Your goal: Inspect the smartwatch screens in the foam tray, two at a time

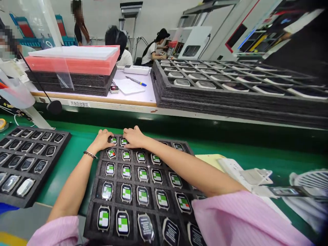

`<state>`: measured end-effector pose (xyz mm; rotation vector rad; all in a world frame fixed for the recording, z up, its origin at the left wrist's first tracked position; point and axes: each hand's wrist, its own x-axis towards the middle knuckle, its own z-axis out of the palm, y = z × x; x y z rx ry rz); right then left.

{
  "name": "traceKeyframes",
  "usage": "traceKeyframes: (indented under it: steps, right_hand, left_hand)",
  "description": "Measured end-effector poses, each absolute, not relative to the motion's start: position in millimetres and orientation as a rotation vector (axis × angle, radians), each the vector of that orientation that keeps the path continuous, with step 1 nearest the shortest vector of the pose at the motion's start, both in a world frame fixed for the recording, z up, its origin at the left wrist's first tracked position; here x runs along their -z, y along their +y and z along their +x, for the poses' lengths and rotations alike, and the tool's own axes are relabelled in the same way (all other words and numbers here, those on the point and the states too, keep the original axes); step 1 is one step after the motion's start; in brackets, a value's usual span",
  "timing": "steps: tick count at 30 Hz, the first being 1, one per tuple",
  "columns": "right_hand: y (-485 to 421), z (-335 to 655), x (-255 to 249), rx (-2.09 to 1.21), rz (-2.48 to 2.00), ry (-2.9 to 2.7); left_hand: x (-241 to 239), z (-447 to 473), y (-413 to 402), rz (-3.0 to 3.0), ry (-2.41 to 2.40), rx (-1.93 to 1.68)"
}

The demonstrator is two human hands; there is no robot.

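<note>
A black foam tray (116, 187) lies before me on the green bench, its compartments holding smartwatch bodies without straps. At its far left corner my left hand (103, 140) is closed, with thumb and fingers around the left side of a smartwatch (113, 140) in its compartment. My right hand (135, 137) is closed at the right side of the neighbouring smartwatch (123, 141), fingers bent. Most lit screens show green and white blocks; a watch (111, 153) in the second row also has a red block. Nearest me, several watches (171, 231) show text on dark screens. My right forearm hides some compartments.
Left stands another foam tray (38, 179) of dark-screened watches. On the shelf are stacked watch trays (176, 97), pink foam sheets (71, 65), a pen (137, 81) and one watch (114, 89). Right lie a power strip (232, 167) and a white fan (310, 181). People sit beyond.
</note>
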<state>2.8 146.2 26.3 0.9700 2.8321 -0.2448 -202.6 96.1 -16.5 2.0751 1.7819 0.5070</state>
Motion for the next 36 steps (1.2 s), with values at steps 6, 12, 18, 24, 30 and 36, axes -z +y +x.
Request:
traceKeyframes:
  steps: [6,12,18,24,30,36]
  right_hand:
    - [143.1,24.2,-26.8,0.699,1.146,2.958]
    - [125.7,97.0,-31.9,1.597,1.039,2.886]
    - [97.8,158.5,-26.4,2.943,0.848,2.060]
    - [94.4,173.5,-19.8,3.162,0.855,1.867]
    - [104.4,162.4,-22.5,3.178,0.884,1.922]
    - [105.0,143.8,-22.0,3.119,1.003,2.034]
  left_hand:
    - [-14.0,-186.7,66.8,1.889,1.614,-0.814]
    - [-53.7,-123.6,40.5,1.385,0.945,-1.093]
    - [-63.5,-64.8,41.0,1.222,0.910,-0.990]
    - [-55.2,-46.8,48.0,1.121,1.058,-1.037]
    - [-53.7,-57.6,48.7,1.071,1.152,-1.066]
    - [-47.5,-65.2,48.6,1.064,1.117,-1.093]
